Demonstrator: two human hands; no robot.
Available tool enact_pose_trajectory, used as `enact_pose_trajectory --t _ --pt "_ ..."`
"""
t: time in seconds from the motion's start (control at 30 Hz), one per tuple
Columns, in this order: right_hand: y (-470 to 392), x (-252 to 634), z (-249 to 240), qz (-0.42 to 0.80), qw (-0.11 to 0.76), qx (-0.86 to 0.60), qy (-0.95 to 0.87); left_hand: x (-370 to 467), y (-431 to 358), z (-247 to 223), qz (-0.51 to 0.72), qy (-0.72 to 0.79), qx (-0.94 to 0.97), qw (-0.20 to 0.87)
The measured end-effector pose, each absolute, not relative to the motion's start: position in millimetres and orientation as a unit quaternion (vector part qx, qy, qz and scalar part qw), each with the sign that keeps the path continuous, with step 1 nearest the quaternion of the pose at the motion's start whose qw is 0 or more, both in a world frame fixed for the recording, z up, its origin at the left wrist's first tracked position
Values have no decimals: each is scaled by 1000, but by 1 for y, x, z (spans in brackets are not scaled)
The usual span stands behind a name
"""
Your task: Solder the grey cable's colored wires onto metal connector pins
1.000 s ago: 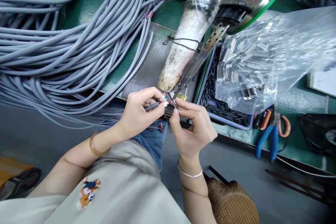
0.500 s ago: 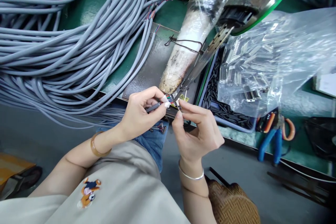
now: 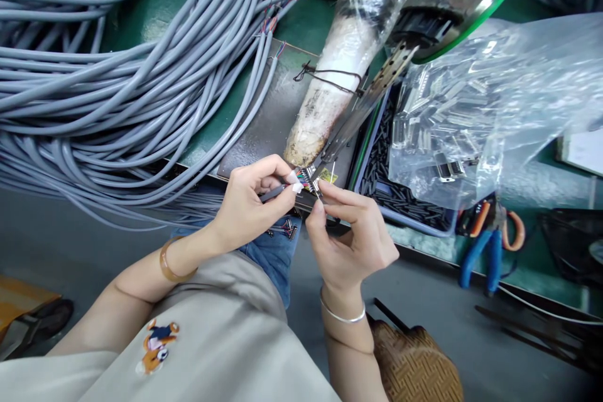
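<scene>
My left hand (image 3: 252, 204) is closed in a pinch round the end of a grey cable (image 3: 273, 193). White covers sit on its fingertips, and fine coloured wires (image 3: 303, 179) fan out past them. My right hand (image 3: 353, 232) has thumb and forefinger pinched on a small metal connector (image 3: 314, 181), which the wires meet; the exact contact is partly hidden. Right over the connector is the dark lower end of a slanting soldering iron (image 3: 346, 125). Beside it a cone wrapped in white and clear film (image 3: 315, 107) points down at the same spot.
Many grey cables (image 3: 141, 88) cover the left of the green bench. At right are a blue tray (image 3: 414, 223) of small black pieces, a clear bag (image 3: 438, 119) of metal connectors and blue-handled pliers (image 3: 483, 257). Several wired connectors (image 3: 285, 228) lie near my lap.
Both hands keep their pinches, and my right hand has shifted slightly left. More of the connector shows between the fingertips. The whole view has moved a little.
</scene>
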State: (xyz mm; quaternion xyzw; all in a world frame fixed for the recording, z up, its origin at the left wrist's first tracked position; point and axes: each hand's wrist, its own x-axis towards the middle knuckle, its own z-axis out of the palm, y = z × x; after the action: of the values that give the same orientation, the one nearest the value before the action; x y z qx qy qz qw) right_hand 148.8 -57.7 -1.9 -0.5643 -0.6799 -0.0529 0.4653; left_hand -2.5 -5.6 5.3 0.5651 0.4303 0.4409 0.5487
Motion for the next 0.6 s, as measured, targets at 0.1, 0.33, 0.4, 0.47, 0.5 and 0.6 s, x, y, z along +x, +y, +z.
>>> enact_pose_trajectory --t 0.1,0.33,0.4,0.47,0.5,0.6 --pt "-58 150 -2 -54 461 -563 -684 -2 -5 5 439 430 575 540" --pt "-58 149 -1 -40 463 -565 -682 -2 -5 6 440 429 577 537" --pt "-58 149 -1 -36 463 -567 -680 -2 -5 6 439 430 573 542" --pt "-58 150 -3 -30 463 -568 -680 -2 -5 6 439 433 569 544" --pt "-58 150 -3 -29 463 -568 -680 -2 -5 6 439 434 570 542" --pt "-57 151 -4 -30 461 -569 -680 -2 -5 5 441 436 580 528"
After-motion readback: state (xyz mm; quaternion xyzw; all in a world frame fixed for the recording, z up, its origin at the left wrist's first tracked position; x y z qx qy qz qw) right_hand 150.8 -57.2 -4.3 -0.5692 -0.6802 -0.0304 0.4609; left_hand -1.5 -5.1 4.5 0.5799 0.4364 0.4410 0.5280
